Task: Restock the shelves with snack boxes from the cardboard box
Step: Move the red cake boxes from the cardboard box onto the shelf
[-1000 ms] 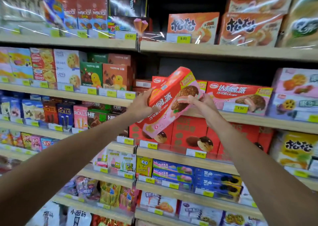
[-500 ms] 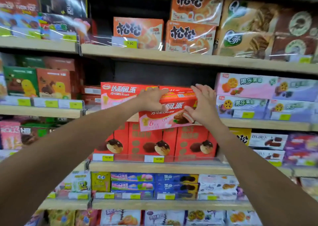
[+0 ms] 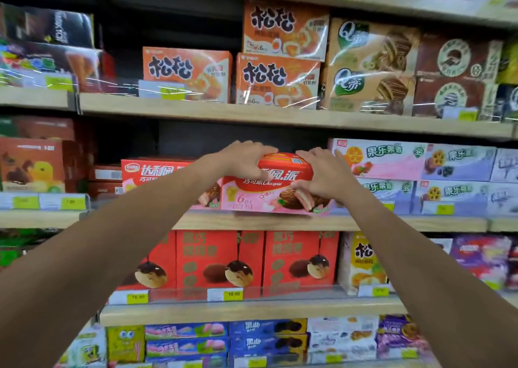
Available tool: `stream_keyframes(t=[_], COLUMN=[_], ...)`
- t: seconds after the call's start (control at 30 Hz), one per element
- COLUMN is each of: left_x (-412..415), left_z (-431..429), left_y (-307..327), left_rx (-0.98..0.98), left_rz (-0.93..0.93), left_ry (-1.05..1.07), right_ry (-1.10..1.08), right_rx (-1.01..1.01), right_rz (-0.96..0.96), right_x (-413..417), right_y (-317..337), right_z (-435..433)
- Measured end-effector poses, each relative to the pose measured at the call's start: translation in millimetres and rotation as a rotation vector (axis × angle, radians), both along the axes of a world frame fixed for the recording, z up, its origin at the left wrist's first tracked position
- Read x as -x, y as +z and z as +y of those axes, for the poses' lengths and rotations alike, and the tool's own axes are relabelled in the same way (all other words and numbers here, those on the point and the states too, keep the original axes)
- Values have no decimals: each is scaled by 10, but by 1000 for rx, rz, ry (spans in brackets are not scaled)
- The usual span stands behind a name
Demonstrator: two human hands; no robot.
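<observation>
Red-and-pink snack box (image 3: 266, 196) up at the middle shelf (image 3: 196, 223), front face out, lying long-side down and tipped slightly, lower edge right at the wooden lip. Hard to say from this blurred angle whether resting fully on the board or hanging just above it.

Clamped from both ends: left hand (image 3: 244, 160) over the upper left corner, fingers curled across the top, thumb pressed on the red band of the front. Right hand (image 3: 325, 175) on the upper right, fingers draped over the top edge, thumb pinching the front beside the printed pie. Both bare forearms stretched up from the bottom corners of the view.

Just left, a matching box (image 3: 157, 171) in the same red-and-pink print, partly hidden behind the left wrist. Just right, pink and lilac fruit-biscuit boxes (image 3: 392, 160), stacked two high.

One shelf down, a row of red boxes (image 3: 221, 258) with chocolate-topped cakes, yellow price tags (image 3: 232, 294) along a clear rail in front. One shelf up, orange boxes (image 3: 187, 70) with bold black characters, one pair stacked. Then tan boxes (image 3: 370, 67) with a green Q badge, and brown boxes (image 3: 454, 73) further right. At the very bottom, blue packs (image 3: 266, 328) and a yellow cartoon-face box (image 3: 126, 342).
</observation>
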State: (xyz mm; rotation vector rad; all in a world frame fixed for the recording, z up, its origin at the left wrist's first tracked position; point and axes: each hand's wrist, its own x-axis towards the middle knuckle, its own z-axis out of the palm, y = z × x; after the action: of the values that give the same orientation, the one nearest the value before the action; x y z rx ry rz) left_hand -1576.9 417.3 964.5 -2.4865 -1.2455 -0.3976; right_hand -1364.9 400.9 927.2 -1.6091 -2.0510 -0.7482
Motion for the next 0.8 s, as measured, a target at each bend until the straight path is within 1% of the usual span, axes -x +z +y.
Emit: stream_keyframes(t=[0.13,0.27,0.4,0.6,0.8], left_x=[-38,-40,-20,36,164], left_z=[82,158,198,270,287], left_y=[123,108,88,14,-9], left_rx=[-77,-54,-105,-174,-192], left_rz=[28,11,4,-78,-136], left_ry=[-32,-17,-1,10,111], right_ry=[29,-1,8,20,40], right_rx=[-52,-24,-42,6,35], right_rz=[43,-1,-4,8,16], right_x=[-47,-29,14,24,0], right_y=[74,141,208,260,284], right_z=[81,152,186,232,271])
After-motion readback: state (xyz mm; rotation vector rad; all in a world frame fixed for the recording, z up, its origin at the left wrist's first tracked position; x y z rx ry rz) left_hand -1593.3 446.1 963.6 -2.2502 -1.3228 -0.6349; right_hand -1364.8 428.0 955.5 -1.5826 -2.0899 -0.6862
